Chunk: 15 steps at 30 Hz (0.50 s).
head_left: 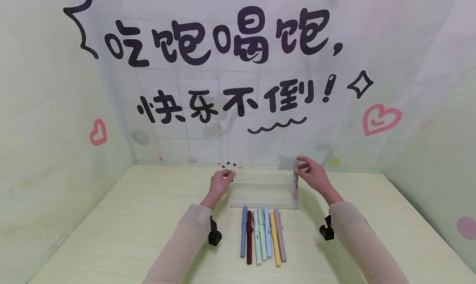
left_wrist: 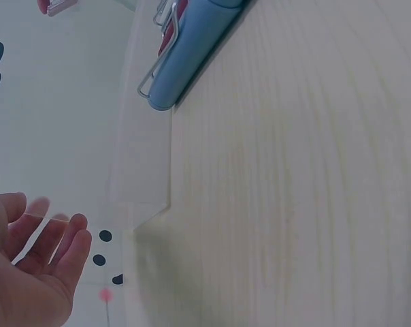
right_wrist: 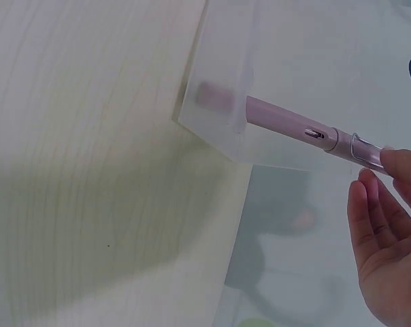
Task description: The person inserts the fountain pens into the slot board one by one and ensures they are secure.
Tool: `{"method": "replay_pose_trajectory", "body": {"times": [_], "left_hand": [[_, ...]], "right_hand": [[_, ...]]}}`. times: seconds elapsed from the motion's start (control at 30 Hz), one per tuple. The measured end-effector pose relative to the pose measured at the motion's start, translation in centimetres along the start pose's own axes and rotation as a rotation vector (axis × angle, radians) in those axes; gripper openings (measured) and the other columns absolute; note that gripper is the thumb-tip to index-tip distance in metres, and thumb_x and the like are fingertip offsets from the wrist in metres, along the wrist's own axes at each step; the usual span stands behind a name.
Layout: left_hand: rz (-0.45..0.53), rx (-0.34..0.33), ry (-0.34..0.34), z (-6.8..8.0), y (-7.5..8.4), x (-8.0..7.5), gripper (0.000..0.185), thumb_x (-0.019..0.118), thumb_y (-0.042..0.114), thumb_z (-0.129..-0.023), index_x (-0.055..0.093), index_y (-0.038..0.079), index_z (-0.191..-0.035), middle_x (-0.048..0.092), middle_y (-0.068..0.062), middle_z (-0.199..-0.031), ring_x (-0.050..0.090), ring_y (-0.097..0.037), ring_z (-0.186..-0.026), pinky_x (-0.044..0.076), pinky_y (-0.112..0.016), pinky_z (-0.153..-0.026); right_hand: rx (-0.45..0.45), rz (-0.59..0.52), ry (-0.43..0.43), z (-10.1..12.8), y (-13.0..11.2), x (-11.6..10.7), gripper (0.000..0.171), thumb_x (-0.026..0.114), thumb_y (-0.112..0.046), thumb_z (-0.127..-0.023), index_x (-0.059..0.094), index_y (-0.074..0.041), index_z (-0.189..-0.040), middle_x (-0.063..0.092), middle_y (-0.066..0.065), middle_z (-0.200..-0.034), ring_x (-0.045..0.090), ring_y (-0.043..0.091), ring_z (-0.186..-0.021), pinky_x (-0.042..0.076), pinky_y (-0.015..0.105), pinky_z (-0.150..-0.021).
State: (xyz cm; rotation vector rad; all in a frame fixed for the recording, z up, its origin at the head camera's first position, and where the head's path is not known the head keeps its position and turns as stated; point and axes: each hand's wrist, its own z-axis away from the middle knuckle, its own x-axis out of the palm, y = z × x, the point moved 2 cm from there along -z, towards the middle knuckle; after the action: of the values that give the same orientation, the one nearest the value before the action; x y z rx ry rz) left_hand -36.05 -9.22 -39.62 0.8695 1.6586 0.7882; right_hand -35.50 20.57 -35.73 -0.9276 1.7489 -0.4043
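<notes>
1. Pen holder (head_left: 260,191): one, translucent and stepped, standing on the wooden table (head_left: 130,234) near the back wall, between the two hands.
2. Pink pen (head_left: 296,184): one, standing upright in the holder's right end. The right wrist view shows its lower end inside the frosted plastic.
3. Row of pens (head_left: 262,238): six, lying side by side on the table just in front of the holder. From left to right they are blue, dark red, pale green, light blue, yellow and pink.
4. Progress, as a judgement: one pen of seven is placed in the holder and six are left on the table.
5. Right hand (head_left: 314,174): at the top of the upright pink pen. Its fingertips (right_wrist: 396,160) pinch or steady the clip end, with the other fingers lying loosely together.
6. Left hand (head_left: 221,180): at the holder's left end, holding nothing. Its fingers (left_wrist: 66,238) are loosely curled and close together; whether they touch the plastic cannot be told.
7. Wrist-mounted cameras: two black units, one on each sleeve.
8. Backdrop: one printed sheet with black lettering and pink hearts.
</notes>
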Motion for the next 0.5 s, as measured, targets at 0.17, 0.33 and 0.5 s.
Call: {"method": "replay_pose_trajectory", "body": {"times": [0.17, 0.33, 0.5], "left_hand": [[0.004, -0.006, 0.000, 0.1, 0.0, 0.0, 0.025, 0.053, 0.019, -0.089, 0.063, -0.001, -0.101, 0.061, -0.011, -0.094, 0.061, -0.022, -0.080, 0.048, -0.034, -0.071], [0.001, -0.017, -0.003, 0.2, 0.0, 0.0, 0.025, 0.053, 0.019, -0.089, 0.063, -0.001, -0.101, 0.061, -0.011, -0.094, 0.061, -0.022, -0.080, 0.047, -0.035, -0.072], [0.002, -0.020, -0.007, 0.2, 0.0, 0.0, 0.026, 0.052, 0.019, -0.090, 0.062, -0.001, -0.102, 0.061, -0.011, -0.095, 0.060, -0.022, -0.081, 0.047, -0.036, -0.073]], "right_hand": [[-0.011, 0.027, 0.020, 0.3, 0.1, -0.3, 0.039, 0.060, -0.010, -0.084, 0.049, 0.001, -0.119, 0.061, 0.020, -0.095, 0.055, 0.025, -0.070, 0.045, 0.034, -0.060], [-0.003, 0.041, 0.042, 0.9, 0.2, -0.6, 0.038, 0.060, -0.011, -0.083, 0.050, 0.000, -0.118, 0.060, 0.020, -0.098, 0.056, 0.024, -0.070, 0.045, 0.033, -0.058], [-0.019, 0.043, 0.065, 1.4, 0.4, -0.8, 0.037, 0.061, -0.009, -0.083, 0.050, 0.001, -0.117, 0.059, 0.021, -0.100, 0.056, 0.024, -0.069, 0.046, 0.031, -0.057]]}}
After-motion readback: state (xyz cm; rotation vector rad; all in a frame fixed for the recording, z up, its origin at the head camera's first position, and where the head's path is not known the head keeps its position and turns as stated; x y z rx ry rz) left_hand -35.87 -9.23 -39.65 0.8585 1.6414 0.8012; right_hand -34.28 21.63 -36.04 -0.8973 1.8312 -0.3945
